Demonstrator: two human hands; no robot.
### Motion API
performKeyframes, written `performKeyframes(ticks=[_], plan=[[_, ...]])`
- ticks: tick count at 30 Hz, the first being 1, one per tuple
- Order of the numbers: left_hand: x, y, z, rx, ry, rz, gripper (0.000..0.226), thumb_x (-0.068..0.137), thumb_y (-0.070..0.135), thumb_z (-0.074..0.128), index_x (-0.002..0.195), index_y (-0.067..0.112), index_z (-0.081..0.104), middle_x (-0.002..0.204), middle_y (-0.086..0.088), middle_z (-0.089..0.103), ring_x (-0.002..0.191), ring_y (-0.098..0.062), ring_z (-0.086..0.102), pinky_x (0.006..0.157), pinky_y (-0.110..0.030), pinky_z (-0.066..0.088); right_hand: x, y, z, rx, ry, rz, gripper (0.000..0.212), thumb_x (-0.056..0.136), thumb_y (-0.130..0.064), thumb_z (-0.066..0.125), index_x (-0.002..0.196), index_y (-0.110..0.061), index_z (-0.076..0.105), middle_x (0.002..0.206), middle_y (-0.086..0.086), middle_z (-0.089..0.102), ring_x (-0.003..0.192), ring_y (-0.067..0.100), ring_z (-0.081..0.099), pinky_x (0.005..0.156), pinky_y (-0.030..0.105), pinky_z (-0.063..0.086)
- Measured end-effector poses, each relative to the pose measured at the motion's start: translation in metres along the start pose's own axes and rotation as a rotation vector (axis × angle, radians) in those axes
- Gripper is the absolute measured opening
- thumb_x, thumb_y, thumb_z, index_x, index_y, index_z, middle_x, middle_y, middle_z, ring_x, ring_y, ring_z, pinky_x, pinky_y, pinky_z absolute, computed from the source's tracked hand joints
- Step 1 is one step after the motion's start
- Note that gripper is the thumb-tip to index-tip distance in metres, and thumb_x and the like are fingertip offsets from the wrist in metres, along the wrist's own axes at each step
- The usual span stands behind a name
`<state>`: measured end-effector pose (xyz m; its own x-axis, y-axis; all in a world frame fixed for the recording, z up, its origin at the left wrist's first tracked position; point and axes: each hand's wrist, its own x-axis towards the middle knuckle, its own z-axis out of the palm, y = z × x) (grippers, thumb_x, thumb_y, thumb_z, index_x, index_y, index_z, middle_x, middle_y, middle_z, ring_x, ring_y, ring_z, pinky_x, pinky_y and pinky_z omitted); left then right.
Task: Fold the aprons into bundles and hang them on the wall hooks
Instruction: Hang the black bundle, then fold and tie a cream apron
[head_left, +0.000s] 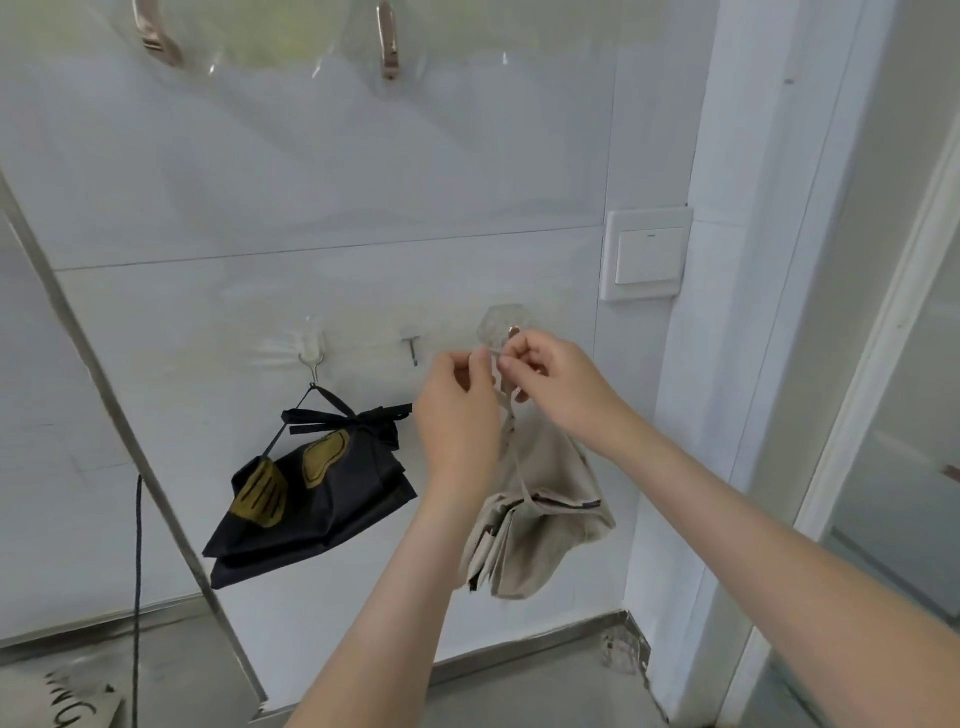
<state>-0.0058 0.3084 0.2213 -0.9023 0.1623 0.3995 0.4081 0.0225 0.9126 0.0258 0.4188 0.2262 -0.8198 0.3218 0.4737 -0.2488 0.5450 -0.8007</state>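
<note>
Head view: hands (457, 387) (553, 374) pinch beige apron strap (511, 441) by hook (503, 323).

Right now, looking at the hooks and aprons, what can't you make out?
- Head view: whether the strap of the beige apron is over the clear hook; the left hand and right hand, pinching it, cover the tip.
- Brown clips: cut off by the top edge.
- Printed sheet, bottom left: lettering cut off by the lower edge.

wall (311, 182): smooth glossy white tile | light switch (648, 254): glossy white plastic | hook (501, 325) lower-left of switch: clear faceted plastic | beige apron (540, 499) below switch: matt coarse-woven cloth | black apron (322, 499) far lower-left of switch: smooth dark cloth, matt mustard prints | strip (519, 652) beneath switch: dull brushed metal
</note>
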Motion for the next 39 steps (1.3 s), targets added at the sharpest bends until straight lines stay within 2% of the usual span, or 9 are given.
performKeyframes(ticks=[2,6,9,12,23,26,29,34,39], plan=[[0.007,0.008,0.001,-0.028,-0.008,0.020,0.017,0.096,0.031,0.053,0.091,0.016,0.059,0.084,0.001,0.065,0.076,-0.013,0.060,0.061,-0.014,0.042,0.003,-0.004,-0.003,0.014,0.077,-0.019,0.014,0.095,-0.012,0.055,0.082,-0.016,0.056,0.071,-0.002,0.062,0.069,0.012,0.058,0.066,0.027,0.050],[0.026,0.017,0.008,0.072,-0.090,0.097,0.019,0.095,0.029,0.055,0.077,0.022,0.057,0.073,0.004,0.064,0.072,-0.015,0.061,0.064,-0.026,0.045,0.016,-0.006,-0.014,0.014,0.201,0.003,0.014,0.094,-0.011,0.054,0.080,-0.015,0.056,0.073,0.002,0.064,0.069,0.014,0.059,0.060,0.023,0.050],[0.037,0.015,0.014,0.196,-0.137,0.119,0.019,0.095,0.025,0.052,0.079,0.018,0.059,0.073,0.000,0.064,0.075,-0.021,0.063,0.066,-0.030,0.048,0.025,0.001,-0.019,-0.129,0.201,0.083,0.017,0.092,-0.011,0.056,0.076,-0.019,0.056,0.077,0.007,0.066,0.071,0.018,0.061,0.068,0.033,0.051],[0.038,0.005,0.017,0.256,-0.176,0.124,0.014,0.096,0.021,0.049,0.088,0.013,0.058,0.083,-0.005,0.066,0.079,-0.025,0.063,0.076,-0.041,0.051,0.024,0.012,-0.016,-0.221,0.133,0.150,0.016,0.090,-0.009,0.057,0.077,-0.017,0.058,0.074,0.006,0.065,0.063,0.010,0.059,0.062,0.025,0.048],[0.006,-0.031,-0.002,0.311,-0.279,0.035,0.013,0.094,0.017,0.047,0.092,0.012,0.059,0.086,-0.005,0.066,0.084,-0.025,0.064,0.078,-0.040,0.051,-0.017,0.019,0.012,-0.210,0.247,0.167,0.008,0.088,-0.014,0.064,0.085,-0.016,0.056,0.071,-0.003,0.057,0.068,0.008,0.051,0.062,0.010,0.037],[-0.005,-0.040,-0.010,0.351,-0.314,0.039,0.015,0.095,0.019,0.047,0.096,0.011,0.060,0.087,-0.005,0.068,0.086,-0.025,0.063,0.081,-0.041,0.050,-0.038,0.016,0.024,-0.286,0.236,0.131,0.007,0.088,-0.013,0.062,0.084,-0.016,0.058,0.078,0.001,0.061,0.071,0.013,0.053,0.068,0.021,0.041],[-0.023,-0.047,-0.018,0.359,-0.374,0.062,0.016,0.097,0.018,0.046,0.101,0.011,0.060,0.091,-0.003,0.068,0.087,-0.023,0.061,0.079,-0.036,0.048,-0.065,0.017,0.038,-0.389,0.234,0.048,0.005,0.088,-0.011,0.060,0.084,-0.013,0.059,0.083,0.000,0.061,0.079,0.014,0.053,0.068,0.019,0.041],[-0.063,-0.061,-0.037,0.318,-0.421,0.084,0.016,0.097,0.014,0.044,0.098,0.013,0.060,0.081,0.003,0.060,0.075,-0.015,0.054,0.059,-0.021,0.033,-0.111,0.022,0.060,-0.527,0.308,-0.077,0.007,0.086,-0.006,0.058,0.082,-0.012,0.058,0.080,-0.003,0.058,0.080,0.014,0.049,0.077,0.025,0.035],[-0.111,-0.089,-0.083,0.338,-0.480,0.048,0.020,0.096,0.018,0.042,0.101,0.013,0.061,0.082,-0.006,0.067,0.077,-0.025,0.060,0.070,-0.035,0.049,-0.158,0.013,0.097,-0.689,0.345,-0.243,0.006,0.084,-0.011,0.058,0.079,-0.014,0.060,0.078,-0.008,0.058,0.087,0.011,0.044,0.076,0.024,0.019]])
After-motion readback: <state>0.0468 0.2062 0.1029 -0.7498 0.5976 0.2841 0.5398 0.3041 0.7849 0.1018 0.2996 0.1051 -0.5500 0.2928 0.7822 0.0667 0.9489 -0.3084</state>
